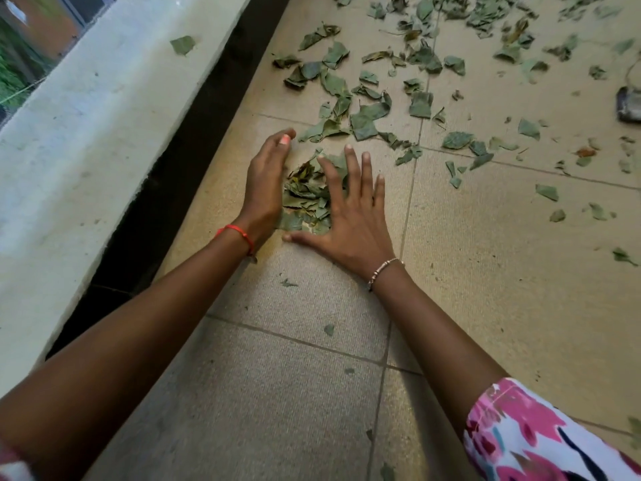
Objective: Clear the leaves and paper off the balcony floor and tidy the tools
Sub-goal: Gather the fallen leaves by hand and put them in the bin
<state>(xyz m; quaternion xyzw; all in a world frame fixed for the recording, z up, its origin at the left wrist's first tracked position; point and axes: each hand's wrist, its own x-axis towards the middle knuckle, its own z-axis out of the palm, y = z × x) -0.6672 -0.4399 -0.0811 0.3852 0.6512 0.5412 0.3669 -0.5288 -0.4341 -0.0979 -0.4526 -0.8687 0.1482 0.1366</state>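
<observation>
I am cupping a small pile of leaves (307,196) on the floor (295,376) between my left hand (265,182) and right hand (350,216), both with straight, ungripping fingers. I should be pressing my palms low so nothing slips under, then reaching for the scattered leaves (364,109) beyond.

Single head-worn wide-angle view, tilted forward and down.

On my feed the camera looks from above and behind both forearms, low and close to the tiled floor (277,394). The left hand (265,182) and right hand (350,216) sit mid-frame at arm's reach. It faces along the balcony. The parapet wall (86,133) slants up the left side, and scattered leaves (421,104) fill the far upper right.
</observation>
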